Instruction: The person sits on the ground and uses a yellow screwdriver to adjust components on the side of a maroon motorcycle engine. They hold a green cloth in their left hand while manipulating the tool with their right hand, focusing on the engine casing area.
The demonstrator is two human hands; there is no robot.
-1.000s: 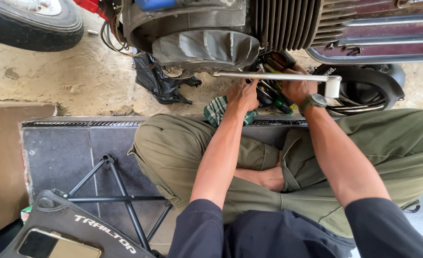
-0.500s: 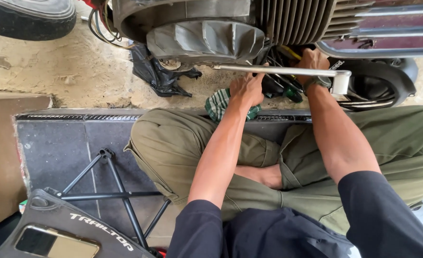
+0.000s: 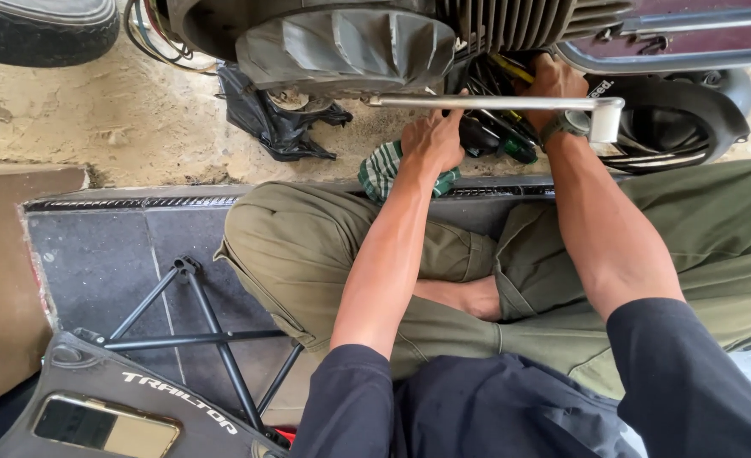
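Metal bar [image 3: 486,102] runs horizontally across the upper middle of the view, long axis left to right, left tip ending by the grey ribbed engine cover [image 3: 346,47], right end meeting a pale cylindrical end piece [image 3: 606,120] that hangs down from it. Bar sits just below the finned cylinder [image 3: 511,21] of a motorcycle engine. Left hand [image 3: 431,140] is right under the bar's middle, fingers curled narrow up toward it; cannot tell if they grip the bar or only touch it. A green-and-white striped cloth [image 3: 384,170] lies under that hand. Right hand [image 3: 549,80] reaches above the bar into the engine gap among dark cables and a yellow-tipped tool; fingers curled, what they hold is hidden. Wristwatch [image 3: 566,125] on the right wrist, just beside the bar's right end. Person sits cross-legged in olive trousers [image 3: 308,246] on a dark rubber mat [image 3: 95,254]. Ground beyond is rough bare concrete [image 3: 95,119], stained. Black rag [image 3: 278,123] lies on it under the engine. Tyre [image 3: 40,30] top left. Black folding frame [image 3: 197,331] rests on the mat lower left.
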